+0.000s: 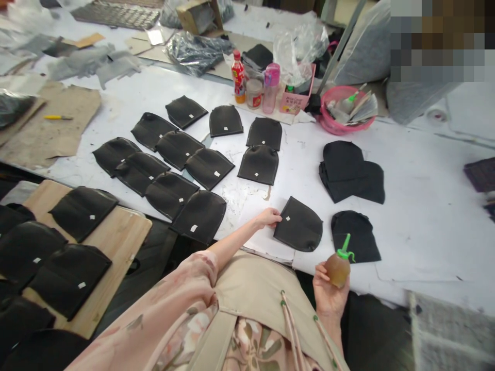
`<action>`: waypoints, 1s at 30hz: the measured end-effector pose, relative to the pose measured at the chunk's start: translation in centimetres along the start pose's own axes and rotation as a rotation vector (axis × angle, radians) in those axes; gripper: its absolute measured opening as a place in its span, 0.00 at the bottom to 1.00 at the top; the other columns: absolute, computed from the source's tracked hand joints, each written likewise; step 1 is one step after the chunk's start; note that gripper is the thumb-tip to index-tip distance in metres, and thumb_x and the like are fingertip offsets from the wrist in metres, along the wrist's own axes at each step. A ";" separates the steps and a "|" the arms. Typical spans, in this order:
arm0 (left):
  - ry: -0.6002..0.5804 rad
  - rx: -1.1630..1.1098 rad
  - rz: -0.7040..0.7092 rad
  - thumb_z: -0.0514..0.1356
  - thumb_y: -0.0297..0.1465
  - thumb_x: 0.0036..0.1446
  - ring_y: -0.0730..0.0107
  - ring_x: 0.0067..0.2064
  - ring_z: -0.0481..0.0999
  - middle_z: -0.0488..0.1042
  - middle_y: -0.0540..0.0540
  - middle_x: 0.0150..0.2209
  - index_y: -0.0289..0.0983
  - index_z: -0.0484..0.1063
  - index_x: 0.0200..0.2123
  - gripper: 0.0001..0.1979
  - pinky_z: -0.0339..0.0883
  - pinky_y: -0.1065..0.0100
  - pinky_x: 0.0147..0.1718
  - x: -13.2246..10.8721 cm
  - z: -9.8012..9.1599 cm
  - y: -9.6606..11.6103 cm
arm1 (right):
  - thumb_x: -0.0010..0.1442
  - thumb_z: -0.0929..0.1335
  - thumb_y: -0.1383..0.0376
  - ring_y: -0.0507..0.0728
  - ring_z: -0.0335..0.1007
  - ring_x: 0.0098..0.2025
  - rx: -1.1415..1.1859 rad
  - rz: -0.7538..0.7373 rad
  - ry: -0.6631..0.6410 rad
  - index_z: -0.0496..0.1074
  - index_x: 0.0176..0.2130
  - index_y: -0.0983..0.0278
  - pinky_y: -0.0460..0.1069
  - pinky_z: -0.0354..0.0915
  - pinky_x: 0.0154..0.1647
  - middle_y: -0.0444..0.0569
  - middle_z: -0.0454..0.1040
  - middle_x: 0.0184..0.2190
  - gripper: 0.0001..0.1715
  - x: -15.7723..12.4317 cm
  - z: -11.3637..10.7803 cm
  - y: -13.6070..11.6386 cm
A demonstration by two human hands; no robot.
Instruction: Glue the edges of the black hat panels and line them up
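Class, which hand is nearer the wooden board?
Left. The left hand, touching a black piece, is right of the wooden board; the right hand, holding a squeeze bottle, is farther right.

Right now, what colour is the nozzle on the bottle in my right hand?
Bright green; the nozzle shows best in the head view.

Rounded black piece [299, 226] near amber bottle [337, 271]

Looks forward and down from head height, over the beige apron [251, 278] onto the white table [425, 221]. Sits near, with left hand [267, 218] and right hand [330, 298] in the lower half. Catches the table's near edge aslant.
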State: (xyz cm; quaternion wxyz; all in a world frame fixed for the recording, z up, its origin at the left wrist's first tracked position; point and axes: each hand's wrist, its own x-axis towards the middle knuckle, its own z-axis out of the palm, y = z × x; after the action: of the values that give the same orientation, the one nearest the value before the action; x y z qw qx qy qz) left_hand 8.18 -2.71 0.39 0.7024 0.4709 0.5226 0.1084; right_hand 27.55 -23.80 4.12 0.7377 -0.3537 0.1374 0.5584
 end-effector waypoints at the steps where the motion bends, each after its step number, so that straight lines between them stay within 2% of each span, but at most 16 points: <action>1: -0.010 -0.012 0.006 0.56 0.22 0.47 0.80 0.18 0.62 0.63 0.54 0.19 0.34 0.63 0.26 0.03 0.54 0.77 0.18 -0.3 0.0 -0.1 | 0.43 0.77 0.60 0.49 0.60 0.32 0.007 -0.025 0.005 0.70 0.48 0.65 0.39 0.64 0.20 0.48 0.66 0.37 0.33 -0.2 -0.2 -0.1; 3: -0.042 -0.051 0.045 0.56 0.21 0.44 0.79 0.21 0.66 0.68 0.52 0.23 0.34 0.64 0.30 0.06 0.57 0.77 0.19 -0.9 0.0 -0.5 | 0.44 0.76 0.60 0.49 0.61 0.32 0.009 -0.059 0.009 0.70 0.48 0.63 0.40 0.65 0.21 0.48 0.67 0.38 0.32 -0.4 -0.6 -0.2; 7: -0.170 -0.223 0.186 0.56 0.21 0.39 0.75 0.27 0.71 0.72 0.49 0.31 0.34 0.67 0.41 0.21 0.60 0.77 0.21 -2.3 -0.4 -1.4 | 0.45 0.76 0.60 0.49 0.61 0.33 -0.014 -0.045 0.009 0.70 0.48 0.61 0.40 0.66 0.21 0.47 0.68 0.40 0.30 0.0 -1.3 -0.3; 9: -0.162 -0.315 0.237 0.56 0.21 0.37 0.74 0.28 0.71 0.73 0.49 0.33 0.35 0.67 0.47 0.28 0.60 0.77 0.21 -3.3 -1.0 -1.9 | 0.44 0.76 0.61 0.49 0.61 0.32 -0.028 -0.013 0.011 0.70 0.48 0.62 0.40 0.66 0.21 0.47 0.68 0.39 0.32 0.6 -1.2 -0.5; 13: -0.007 -0.469 0.323 0.57 0.21 0.37 0.76 0.27 0.70 0.73 0.49 0.33 0.39 0.64 0.56 0.36 0.58 0.78 0.21 -5.8 -2.3 -3.2 | 0.42 0.77 0.61 0.49 0.63 0.33 -0.081 0.083 -0.013 0.70 0.48 0.64 0.40 0.65 0.22 0.47 0.69 0.38 0.33 2.9 0.0 -1.3; 17: 0.225 -0.623 0.409 0.58 0.21 0.39 0.75 0.28 0.70 0.74 0.49 0.36 0.41 0.64 0.56 0.37 0.62 0.76 0.24 -8.4 -2.8 -4.2 | 0.40 0.78 0.61 0.50 0.64 0.32 -0.167 0.168 -0.026 0.70 0.47 0.64 0.40 0.64 0.21 0.47 0.71 0.38 0.34 5.3 1.5 -2.6; 21: 0.437 -0.717 0.500 0.59 0.22 0.40 0.71 0.33 0.74 0.75 0.47 0.40 0.41 0.64 0.56 0.35 0.68 0.73 0.29 -10.3 -2.7 -3.9 | 0.42 0.77 0.61 0.50 0.66 0.32 -0.262 0.230 -0.081 0.70 0.46 0.61 0.41 0.65 0.22 0.46 0.72 0.38 0.31 7.1 2.3 -3.9; 26: 0.703 -0.681 0.566 0.58 0.22 0.43 0.66 0.42 0.76 0.75 0.47 0.45 0.43 0.64 0.57 0.34 0.70 0.70 0.35 -11.0 -2.9 -2.1 | 0.41 0.77 0.59 0.50 0.67 0.31 -0.338 0.308 -0.083 0.70 0.45 0.61 0.41 0.64 0.21 0.46 0.73 0.38 0.31 8.5 3.0 -4.6; 30: 0.834 -0.677 0.615 0.57 0.23 0.45 0.65 0.46 0.74 0.74 0.47 0.50 0.44 0.64 0.57 0.33 0.70 0.70 0.37 -9.7 -3.3 -1.7 | 0.41 0.77 0.60 0.51 0.68 0.31 -0.361 0.336 -0.099 0.70 0.45 0.60 0.42 0.65 0.21 0.46 0.74 0.39 0.31 9.3 3.4 -5.0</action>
State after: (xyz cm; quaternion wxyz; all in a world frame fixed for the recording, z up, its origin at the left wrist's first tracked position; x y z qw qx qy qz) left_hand 0.67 -8.10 5.19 0.4861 0.2692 0.5301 0.6405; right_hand 34.69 -15.38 2.79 0.5653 -0.4239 0.0559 0.7054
